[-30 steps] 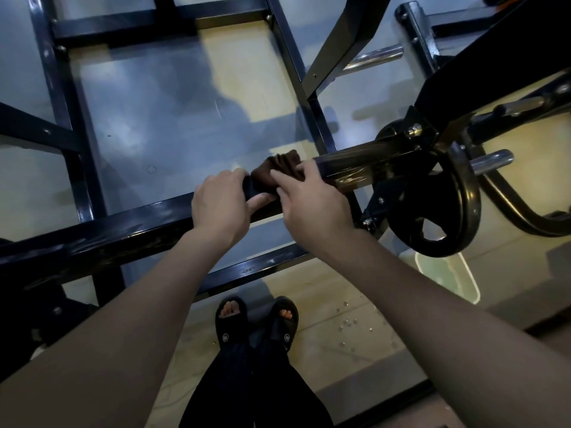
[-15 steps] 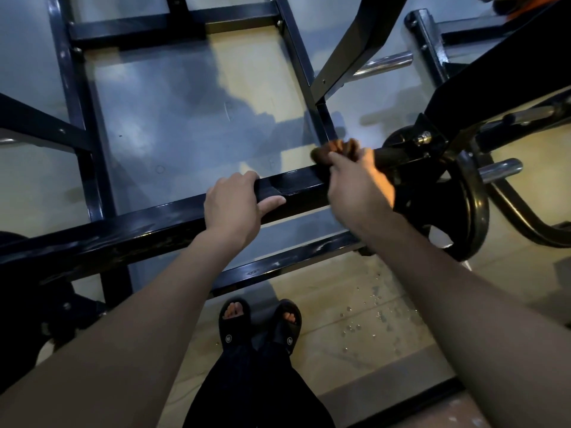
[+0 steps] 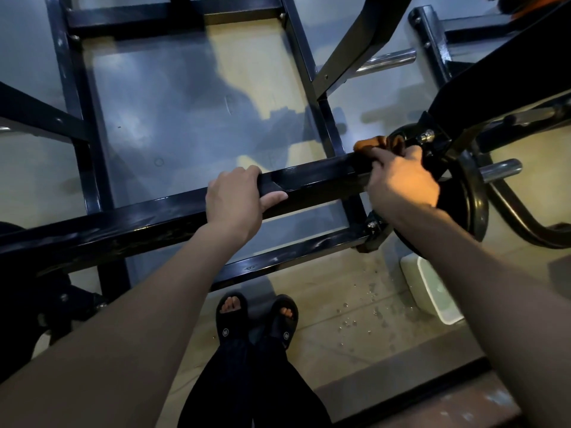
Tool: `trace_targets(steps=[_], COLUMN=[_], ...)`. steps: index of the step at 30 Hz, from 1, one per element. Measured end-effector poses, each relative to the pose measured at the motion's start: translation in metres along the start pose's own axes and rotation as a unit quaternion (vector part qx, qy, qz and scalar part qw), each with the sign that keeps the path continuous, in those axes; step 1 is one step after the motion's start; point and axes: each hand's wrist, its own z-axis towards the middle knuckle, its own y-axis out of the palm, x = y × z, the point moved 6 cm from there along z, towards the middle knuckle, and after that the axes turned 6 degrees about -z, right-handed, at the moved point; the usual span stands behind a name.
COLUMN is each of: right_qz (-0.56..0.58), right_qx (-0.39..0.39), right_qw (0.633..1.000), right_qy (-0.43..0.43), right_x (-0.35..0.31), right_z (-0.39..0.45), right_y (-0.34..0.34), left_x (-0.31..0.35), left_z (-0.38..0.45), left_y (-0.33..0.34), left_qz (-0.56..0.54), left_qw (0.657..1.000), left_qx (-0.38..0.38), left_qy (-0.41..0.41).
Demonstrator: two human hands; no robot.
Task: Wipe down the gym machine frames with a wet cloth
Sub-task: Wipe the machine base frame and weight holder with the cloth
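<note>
- Looking down from head height over a black gym machine frame [image 3: 309,177], onto a long square-section bar running left to right across the middle of the view.
- Left hand [image 3: 236,200] curled over that bar near its middle, fingers over the far edge, thumb along the near face; bracing rather than wiping.
- Right hand [image 3: 401,180] further right, fingers bunched and pinching a brown cloth [image 3: 378,145] against the top of the bar, right where the bar meets a bolted pivot [image 3: 425,137] and a dark weight plate [image 3: 469,199].
- Cloth crumpled into a wad, mostly hidden under the fingers; soft and limp by the look of it, likely damp and clingy, light enough for one hand.
- Best held bunched in the palm with fingertips pressing down, so as to mould round bar corners and bolt heads.
- Frame rigid, heavy, glossy; probably slick once wet, hence a firm wrap for the steadying hand.
- Below: feet in black sandals [image 3: 258,316], scattered water droplets [image 3: 361,310] on the pale floor, and a white tub [image 3: 432,291] beside the right forearm.
</note>
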Motion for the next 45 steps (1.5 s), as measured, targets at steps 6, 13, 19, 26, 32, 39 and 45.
trace_targets(steps=[6,13,19,26,32,39,45], right_qz=[0.026,0.026,-0.013,0.062,-0.017,-0.005,0.076], right_qx=[-0.011,0.019,0.023,0.062,0.036,0.028,0.035], right_qw=[0.98,0.983,1.0,0.974,0.989,1.0,0.977], right_qy=[-0.195,-0.178,-0.001,-0.208,-0.14,0.002,-0.197], right_x=[-0.1,-0.009,0.006,-0.068,0.019,0.011,-0.075], right_z=[-0.07,-0.024,0.011,-0.058,0.003,0.015,-0.05], right_y=[0.021,0.003,-0.001,0.021,0.003,-0.001,0.02], left_x=[0.0,0.0,0.001,0.001,0.001,0.001,0.001], left_z=[0.001,0.0,0.0,-0.002,-0.001,-0.001,-0.002], left_y=[-0.001,-0.002,-0.001,-0.002,-0.002,0.0,-0.001], left_qz=[-0.011,-0.001,0.002,-0.007,0.0,0.004,0.006], left_qw=[1.0,1.0,1.0,1.0,1.0,1.0,1.0], left_qx=[-0.002,-0.003,0.001,0.009,-0.003,0.001,0.013], left_qy=[-0.004,0.008,0.008,0.007,0.008,0.007,0.008])
